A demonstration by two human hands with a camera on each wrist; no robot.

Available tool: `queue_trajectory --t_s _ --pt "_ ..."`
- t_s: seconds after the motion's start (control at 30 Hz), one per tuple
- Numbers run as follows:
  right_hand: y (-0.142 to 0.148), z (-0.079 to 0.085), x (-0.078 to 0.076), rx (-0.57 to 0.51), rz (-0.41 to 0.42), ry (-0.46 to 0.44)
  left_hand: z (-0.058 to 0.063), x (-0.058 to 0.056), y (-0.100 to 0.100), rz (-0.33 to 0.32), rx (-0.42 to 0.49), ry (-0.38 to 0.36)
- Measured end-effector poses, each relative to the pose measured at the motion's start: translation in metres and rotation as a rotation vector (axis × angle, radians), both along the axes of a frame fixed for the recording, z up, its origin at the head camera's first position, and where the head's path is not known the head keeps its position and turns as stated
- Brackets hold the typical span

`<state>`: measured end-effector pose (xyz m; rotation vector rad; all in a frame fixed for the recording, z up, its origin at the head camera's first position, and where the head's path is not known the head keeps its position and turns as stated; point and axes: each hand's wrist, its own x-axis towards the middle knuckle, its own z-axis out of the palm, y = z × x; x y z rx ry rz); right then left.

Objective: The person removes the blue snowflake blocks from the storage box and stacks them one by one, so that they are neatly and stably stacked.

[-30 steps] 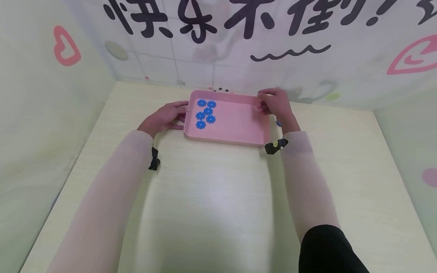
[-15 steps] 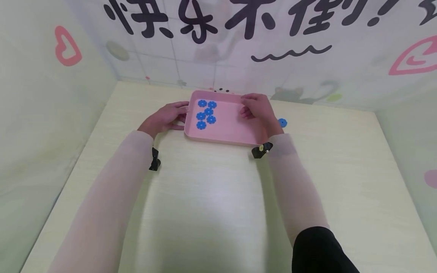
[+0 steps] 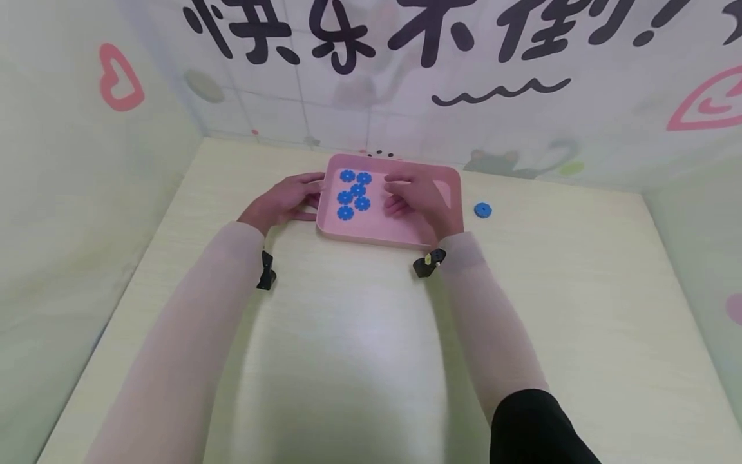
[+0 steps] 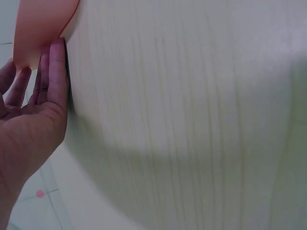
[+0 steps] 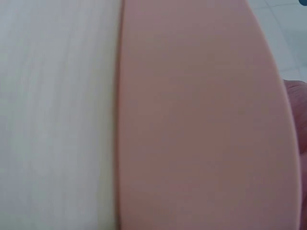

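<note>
A shallow pink tray (image 3: 377, 222) stands near the back of the table. Several blue flower-shaped discs (image 3: 345, 197) lie in its left half. My left hand (image 3: 288, 200) is at the tray's left wall, with nearly straight fingers touching it in the left wrist view. Over the middle of the tray is my right hand (image 3: 418, 198), its lower fingers curled and its front fingertips just right of the discs. Whether it holds anything between those fingertips cannot be seen. In the right wrist view, the pink tray wall hides most of that hand.
One more blue disc (image 3: 482, 210) lies on the table, right of the tray. The pale table (image 3: 348, 335) extends forward and to both sides. A printed white backdrop (image 3: 400, 122) rises close behind the tray, with side walls at left and right.
My right hand has moved left, from the tray's right edge to its middle. This uncovers the blue disc on the table at right. The left hand and the discs in the tray stay put.
</note>
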<state>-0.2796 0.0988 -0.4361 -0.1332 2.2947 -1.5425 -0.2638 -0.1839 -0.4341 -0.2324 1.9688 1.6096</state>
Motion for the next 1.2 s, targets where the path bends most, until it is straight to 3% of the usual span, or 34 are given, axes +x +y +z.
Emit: queue_trajectory --t_s 0.13,0.47,0.93,1.2 --pt "-0.008 -0.003 0.002 -0.001 0.055 -0.033 0.001 0.0 0.002 0.004 -0.004 0.005" --pt "-0.023 -0.009 0.005 0.021 0.068 -0.151 0.001 0.0 0.004 -0.001 -0.019 0.009" --pt "-0.03 -0.012 0.006 0.077 0.075 -0.158 -0.002 -0.002 0.003 0.006 -0.003 0.003" --pt "-0.031 -0.011 0.006 0.097 0.086 -0.17 0.004 -0.001 0.003 0.004 0.0 -0.024"
